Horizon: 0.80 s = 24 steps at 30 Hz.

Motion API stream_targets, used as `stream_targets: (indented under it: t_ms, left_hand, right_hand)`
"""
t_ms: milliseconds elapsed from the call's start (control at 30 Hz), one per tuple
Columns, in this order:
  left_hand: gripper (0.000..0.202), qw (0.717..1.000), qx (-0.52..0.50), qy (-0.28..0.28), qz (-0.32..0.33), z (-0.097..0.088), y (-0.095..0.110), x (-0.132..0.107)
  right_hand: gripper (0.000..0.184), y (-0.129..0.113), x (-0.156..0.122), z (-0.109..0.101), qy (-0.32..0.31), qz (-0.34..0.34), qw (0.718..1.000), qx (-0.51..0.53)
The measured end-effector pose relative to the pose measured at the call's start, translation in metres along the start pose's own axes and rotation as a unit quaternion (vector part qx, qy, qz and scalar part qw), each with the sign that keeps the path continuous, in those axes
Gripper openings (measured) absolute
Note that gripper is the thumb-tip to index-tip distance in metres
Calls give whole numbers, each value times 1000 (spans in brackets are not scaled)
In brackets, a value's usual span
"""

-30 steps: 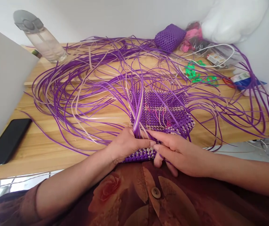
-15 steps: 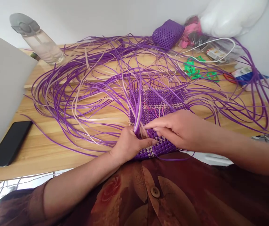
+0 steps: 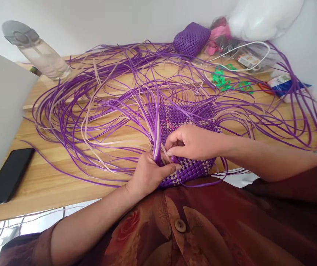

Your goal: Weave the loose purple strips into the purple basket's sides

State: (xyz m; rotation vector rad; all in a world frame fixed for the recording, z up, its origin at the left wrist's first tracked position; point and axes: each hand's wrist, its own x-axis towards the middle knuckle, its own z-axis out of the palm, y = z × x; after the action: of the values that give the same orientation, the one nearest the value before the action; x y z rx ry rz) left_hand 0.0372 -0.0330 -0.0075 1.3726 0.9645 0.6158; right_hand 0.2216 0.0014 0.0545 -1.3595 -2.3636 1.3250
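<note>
A purple and beige woven piece [image 3: 197,170] lies at the table's front edge, against my shirt, with long loose strips fanning out from its sides. My left hand [image 3: 150,170] is closed at its left side, gripping a bundle of purple and beige strips [image 3: 156,136] that rises between thumb and fingers. The left thumb presses on the weave. Just right of it, my right hand [image 3: 193,142] pinches a beige strip [image 3: 165,152] between thumb and fingertips, close above the weave. A purple strip [image 3: 211,183] loops out below the right hand. The fingertips partly hide the weave between my hands.
Long purple strips [image 3: 64,111] spread over the wooden table [image 3: 72,192]. A phone [image 3: 7,175] lies at left, and a clear bottle [image 3: 38,55] stands behind it. Toward the back are a purple woven pouch [image 3: 191,40], green pieces [image 3: 222,78], a white cable [image 3: 268,55] and plastic bags [image 3: 263,18].
My right hand has drawn back slightly, its extended index finger now curled into a pinch on the beige strip. The left hand keeps its hold. The whole view has shifted a little.
</note>
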Motion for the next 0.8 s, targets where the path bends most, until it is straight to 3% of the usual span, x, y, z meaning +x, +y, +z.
stream_targets:
  t_ms: [200, 333, 433, 500, 600, 667, 800]
  left_hand:
    - [18, 999, -29, -14, -27, 0, 2, 0]
    - [22, 996, -50, -13, -68, -2, -1, 5]
    - [20, 998, -42, -19, -47, -2, -4, 8]
    - [17, 998, -46, -19, -27, 0, -5, 9]
    - [23, 999, -39, -8, -18, 0, -5, 7]
    - [27, 999, -28, -1, -19, 0, -4, 6]
    - [19, 999, -33, -12, 12, -1, 1, 8]
  right_hand:
    - [9, 5, -4, 1, 55, 76, 991, 100]
    - [4, 1, -21, -4, 24, 117, 977, 177]
    - [8, -4, -22, 2, -5, 57, 971, 234]
    - [13, -6, -15, 4, -19, -6, 976, 218]
    - [15, -6, -2, -3, 3, -103, 992, 70]
    - [14, -7, 5, -10, 20, -146, 989, -14]
    - [11, -17, 13, -12, -27, -186, 980, -71]
